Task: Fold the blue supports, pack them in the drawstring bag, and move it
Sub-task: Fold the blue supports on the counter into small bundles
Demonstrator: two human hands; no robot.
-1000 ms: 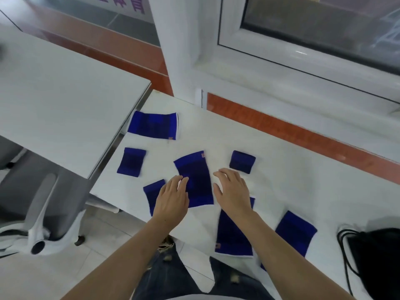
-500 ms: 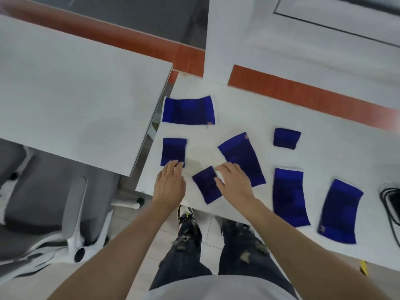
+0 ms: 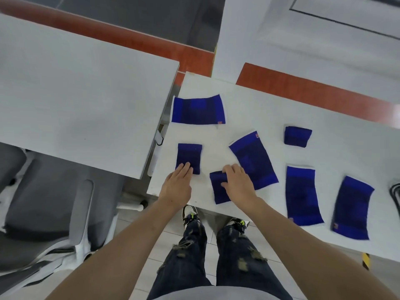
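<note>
Several blue supports lie flat on the white table [image 3: 249, 100]. My left hand [image 3: 176, 187] rests with its fingertips on the near edge of a small blue support [image 3: 189, 155]. My right hand [image 3: 239, 184] pinches the top edge of another small support [image 3: 217, 191] near the table's front edge. A larger support [image 3: 253, 158] lies just behind my right hand. A wide support [image 3: 198, 109] sits at the back left, a small folded one [image 3: 297, 136] at the back right, and two long supports [image 3: 303, 194] [image 3: 351, 207] lie to the right. Only the black cords of the drawstring bag [image 3: 395, 192] show at the right edge.
A second grey-white table [image 3: 75, 89] stands to the left with a narrow gap between. A grey office chair [image 3: 43, 213] is under it. My legs and shoes [image 3: 191, 215] are below the table's front edge. A wall with a red-brown strip [image 3: 313, 92] runs behind.
My left hand moved forward onto the small left support. My right hand slid from the larger support onto the small front one and gripped its top edge. The view shifted left.
</note>
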